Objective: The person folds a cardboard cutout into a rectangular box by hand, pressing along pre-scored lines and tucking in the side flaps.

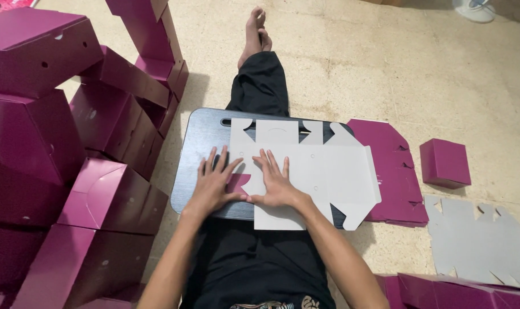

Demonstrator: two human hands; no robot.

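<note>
Box blank (323, 171), flat die-cut card, lies grey side up on a dark lap board (194, 166) across the person's legs; they sit on the floor with one leg stretched out. Its left end flap is turned over, and a small magenta face shows between the hands.

Left hand (213, 184): fingers spread, palm flat, pressing the folded flap near the blank's left edge. Right hand (277, 182): fingers also spread, flat on the grey panel just beside the left hand, thumbs almost meeting. Neither hand pinches anything; both bear down.

Step in hand, as I judge it: creasing the first side fold of the blank. The next fold looks to call for steady pressure along the score line while the adjoining panel is lifted, with the notched tabs at the top edge kept free.

Containers: finished boxes (108, 197), magenta, closed, piled to the left, several leaning on each other; contents cannot be seen. One small closed magenta box (445, 163) sits alone on the floor to the right. More flat blanks (394, 171) lie under and beside the working blank, magenta side up; another grey-side-up sheet (477, 240) lies nearer. A fan base (473, 10) shows at the top right.
</note>
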